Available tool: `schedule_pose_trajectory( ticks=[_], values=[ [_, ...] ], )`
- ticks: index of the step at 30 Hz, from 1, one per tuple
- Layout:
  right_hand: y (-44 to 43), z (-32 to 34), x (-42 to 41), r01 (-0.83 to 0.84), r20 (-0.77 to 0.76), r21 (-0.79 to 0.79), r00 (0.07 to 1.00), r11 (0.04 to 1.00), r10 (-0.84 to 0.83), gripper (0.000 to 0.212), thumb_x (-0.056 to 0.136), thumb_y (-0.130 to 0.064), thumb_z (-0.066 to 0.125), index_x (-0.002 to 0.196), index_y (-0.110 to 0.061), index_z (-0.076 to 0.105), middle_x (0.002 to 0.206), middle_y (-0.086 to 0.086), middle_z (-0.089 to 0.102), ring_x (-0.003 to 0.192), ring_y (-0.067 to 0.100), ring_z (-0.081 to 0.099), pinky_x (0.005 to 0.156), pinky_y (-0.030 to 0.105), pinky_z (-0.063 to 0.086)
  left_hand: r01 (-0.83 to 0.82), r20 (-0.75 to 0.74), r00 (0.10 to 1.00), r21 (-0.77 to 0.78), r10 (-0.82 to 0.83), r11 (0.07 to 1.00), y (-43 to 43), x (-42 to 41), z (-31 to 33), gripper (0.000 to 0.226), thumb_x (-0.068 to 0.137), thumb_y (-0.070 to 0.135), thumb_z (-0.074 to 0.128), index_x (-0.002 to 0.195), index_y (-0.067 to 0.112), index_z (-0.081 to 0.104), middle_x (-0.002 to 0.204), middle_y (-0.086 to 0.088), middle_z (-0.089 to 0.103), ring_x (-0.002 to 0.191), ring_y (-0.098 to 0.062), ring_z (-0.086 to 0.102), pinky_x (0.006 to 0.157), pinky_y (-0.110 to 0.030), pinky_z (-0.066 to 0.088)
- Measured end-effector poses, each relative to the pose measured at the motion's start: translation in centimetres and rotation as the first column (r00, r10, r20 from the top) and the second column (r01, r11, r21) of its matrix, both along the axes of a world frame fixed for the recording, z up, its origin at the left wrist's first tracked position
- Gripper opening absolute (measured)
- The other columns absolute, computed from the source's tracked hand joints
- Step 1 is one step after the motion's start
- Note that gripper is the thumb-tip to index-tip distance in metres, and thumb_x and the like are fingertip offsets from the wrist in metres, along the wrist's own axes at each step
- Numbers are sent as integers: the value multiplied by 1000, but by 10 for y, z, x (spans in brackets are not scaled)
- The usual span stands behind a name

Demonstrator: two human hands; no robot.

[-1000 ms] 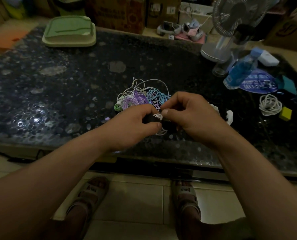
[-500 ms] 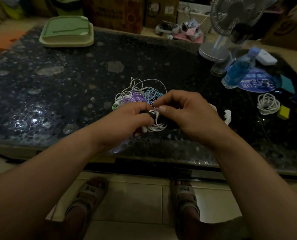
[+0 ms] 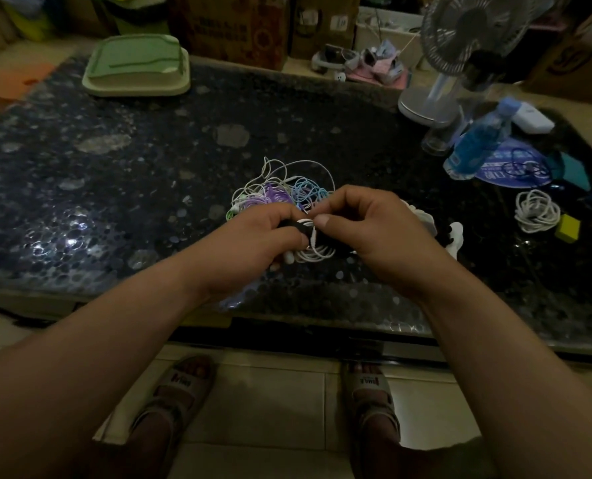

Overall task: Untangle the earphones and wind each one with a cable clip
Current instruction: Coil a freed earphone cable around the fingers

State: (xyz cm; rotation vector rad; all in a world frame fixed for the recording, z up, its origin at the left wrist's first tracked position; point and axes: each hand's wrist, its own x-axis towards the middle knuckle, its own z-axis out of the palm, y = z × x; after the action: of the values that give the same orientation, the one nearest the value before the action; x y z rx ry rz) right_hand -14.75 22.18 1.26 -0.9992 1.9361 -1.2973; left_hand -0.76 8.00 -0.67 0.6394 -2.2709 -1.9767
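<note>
Between my two hands I hold a coil of white earphone cable (image 3: pixel 317 253) with a black cable clip (image 3: pixel 289 225) wrapped across it. My left hand (image 3: pixel 253 247) grips the clip and coil from the left. My right hand (image 3: pixel 374 233) pinches the clip's other end with thumb and forefinger. Behind them on the dark table lies a tangle of white, purple, blue and green earphones (image 3: pixel 280 191). A wound white earphone coil (image 3: pixel 536 210) rests at the right.
The dark pebbled table (image 3: pixel 115 188) carries a green lidded box (image 3: pixel 137 65) at the back left, a desk fan (image 3: pixel 460 57), a blue bottle (image 3: pixel 477 143), a blue round card (image 3: pixel 515 167) and a small yellow block (image 3: pixel 568 228). White pieces (image 3: pixel 455 235) lie beside my right hand.
Both hands stayed together over the coil and shifted slightly toward the far side. More white loops now hang visible below the fingers than one second ago.
</note>
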Motion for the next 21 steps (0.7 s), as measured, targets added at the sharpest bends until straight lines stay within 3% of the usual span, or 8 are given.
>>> schedule_pose_trajectory(
  ticks=[5,8,11,13,16,19,21],
  values=[
    [-3,-1,0,12,-10,22,1000,1000,-12,7,99,-11,69,102,-12,75,94,6,78,91,23,76,85,38,64,0,0,1000,-4,0,1000,-2,1,-3,16,101,10,57,104,18,70,75,2,66,64,-6,56,53,-17,42],
    [-6,-1,3,15,-1,3,1000,1000,-15,11,102,-15,64,104,-18,75,95,0,78,88,14,75,79,27,62,-1,-15,1000,5,1,1000,-7,2,-4,15,102,9,56,107,14,69,71,2,63,60,-6,54,51,-18,41],
    [-9,0,3,95,-4,-28,995,995,-95,19,105,-18,58,106,-26,75,99,-9,77,90,1,71,73,15,56,-16,-13,1000,47,17,999,-14,3,-8,17,101,8,57,102,18,71,71,-2,63,63,-16,51,54,-28,37],
    [-12,-1,3,106,-13,7,994,994,-106,19,106,-25,58,107,-31,75,103,-12,76,95,1,70,80,18,56,-35,-11,999,89,36,995,-20,6,-12,14,96,12,61,100,18,74,75,-7,62,67,-24,48,56,-32,35],
    [-22,-6,9,57,88,114,994,992,-67,18,106,-34,55,110,-33,73,100,-10,77,95,9,73,85,32,58,-88,-25,995,202,95,975,-30,15,-14,28,84,19,60,108,9,72,78,-11,61,62,-18,46,57,-32,36],
    [-40,-8,22,103,138,89,984,991,-114,16,106,-37,56,109,-33,71,98,-9,77,96,14,74,91,42,61,-157,-54,983,265,177,951,-44,30,-13,26,95,15,52,106,13,75,84,-10,64,67,-14,51,60,-30,39],
    [-54,-9,31,153,124,56,979,987,-159,14,106,-35,56,112,-33,69,101,-7,75,97,14,73,86,38,60,-231,-55,966,260,254,937,-56,40,-14,29,101,7,48,103,16,75,87,-10,68,74,-17,57,65,-31,42]
  ],
)
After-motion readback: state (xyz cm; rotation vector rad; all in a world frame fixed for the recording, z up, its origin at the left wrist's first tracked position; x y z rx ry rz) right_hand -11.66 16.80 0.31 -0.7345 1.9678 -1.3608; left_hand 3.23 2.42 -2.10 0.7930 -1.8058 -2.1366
